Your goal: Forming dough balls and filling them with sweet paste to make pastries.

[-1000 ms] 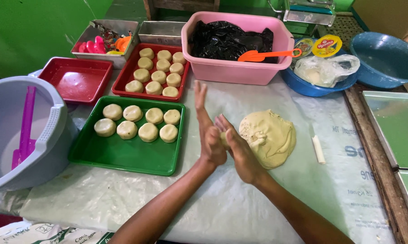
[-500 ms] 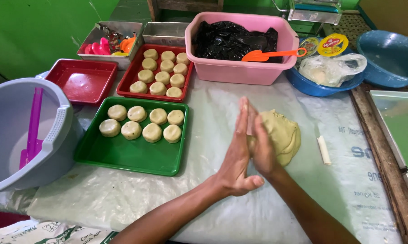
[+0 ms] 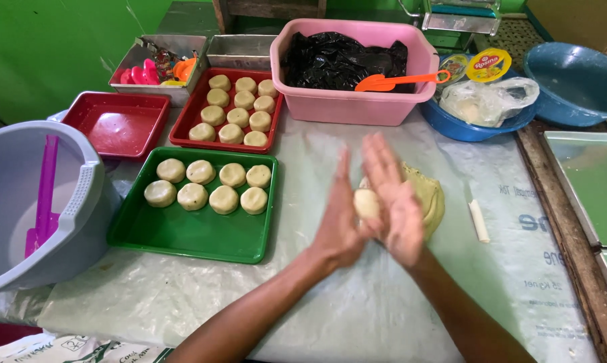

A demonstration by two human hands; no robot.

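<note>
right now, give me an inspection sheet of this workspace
surface: table under clear plastic sheet
job's things: dough ball pressed between left hand and right hand; dough mound behind them
clutter: green tray with eight dough rounds, red tray with ten, empty red tray, pink tub, orange scraper, grey bucket, blue bowls
grippers: both palms flat, blurred
cables: nothing seen
surroundings: green wall
</note>
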